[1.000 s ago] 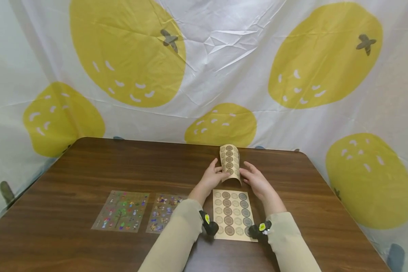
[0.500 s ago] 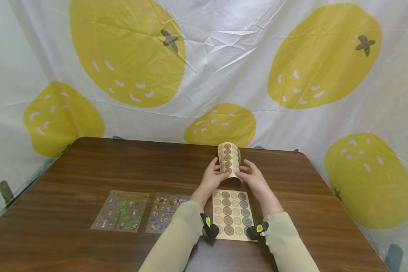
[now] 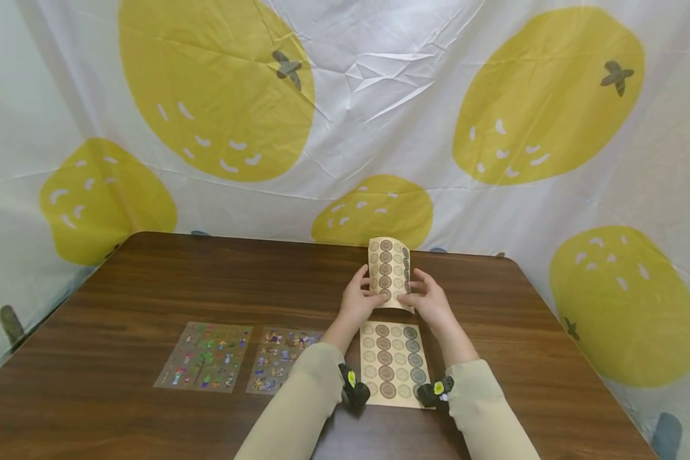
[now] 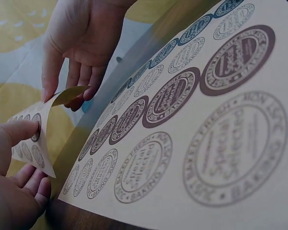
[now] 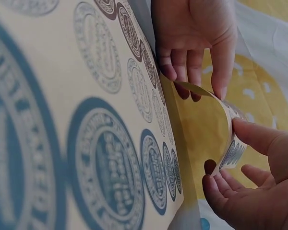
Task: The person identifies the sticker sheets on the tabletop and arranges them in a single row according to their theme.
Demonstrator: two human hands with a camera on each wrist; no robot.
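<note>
A cream sheet of round stickers [image 3: 386, 271] is held up and bowed above the far part of the table. At its lower left, my left hand [image 3: 359, 301] pinches it, thumb over the printed face and fingers behind. Opposite, my right hand [image 3: 431, 305] pinches the lower right in the same way; in the right wrist view its thumb [image 5: 252, 134] presses the face and the sheet's edge curves. A matching sticker sheet [image 3: 393, 361] lies flat on the table below my wrists, with brown, pale and blue-grey circles; it fills much of both wrist views.
Two transparent sheets of small coloured stickers lie to the left: one with a tree [image 3: 204, 356], the other [image 3: 276, 358] partly covered by my left sleeve. The dark wooden table [image 3: 512, 358] ends at a white curtain [image 3: 374, 147] printed with yellow fruit.
The held sheet has risen slightly and opened out wider, its right column now showing. My right thumb has moved left onto its face. The left hand has barely shifted.
</note>
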